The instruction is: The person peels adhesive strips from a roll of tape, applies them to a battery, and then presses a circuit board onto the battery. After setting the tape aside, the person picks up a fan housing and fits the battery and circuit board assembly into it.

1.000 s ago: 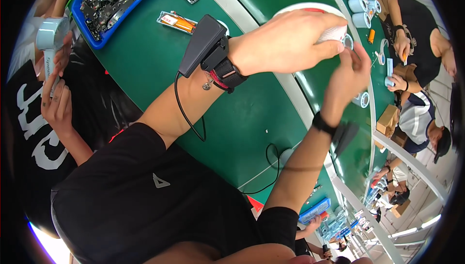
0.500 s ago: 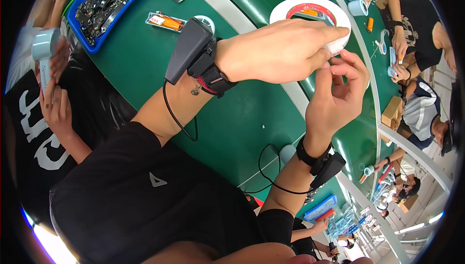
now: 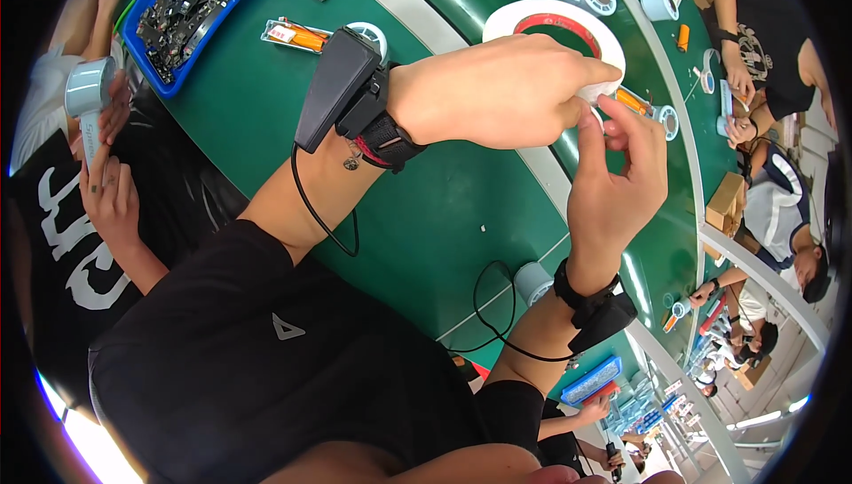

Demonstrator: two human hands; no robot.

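Note:
A large roll of white tape point(image 3: 607, 40) with a red core is held above the green work surface. My left hand point(image 3: 497, 94) grips it from the near side, fingers closed on its rim and partly hidden behind the back of the hand. At the roll's right edge, a loose white end of tape point(image 3: 599, 91) shows between the two hands. My right hand point(image 3: 621, 173) has thumb and forefinger pinched at that tape end, its other fingers curled.
A blue bin point(image 3: 191, 85) of circuit parts stands at the left. Light-blue fan parts with orange batteries point(image 3: 302, 37) lie on the green table point(image 3: 417, 236) and beyond the metal strip. A neighbour holds a light-blue handheld fan point(image 3: 89, 89). Other people work along the right.
Both hands and the tape roll have shifted slightly, the roll a little leftward. Parts with orange batteries beyond the strip now show outside the roll. A light-blue cup-shaped part shows more beside my right wrist.

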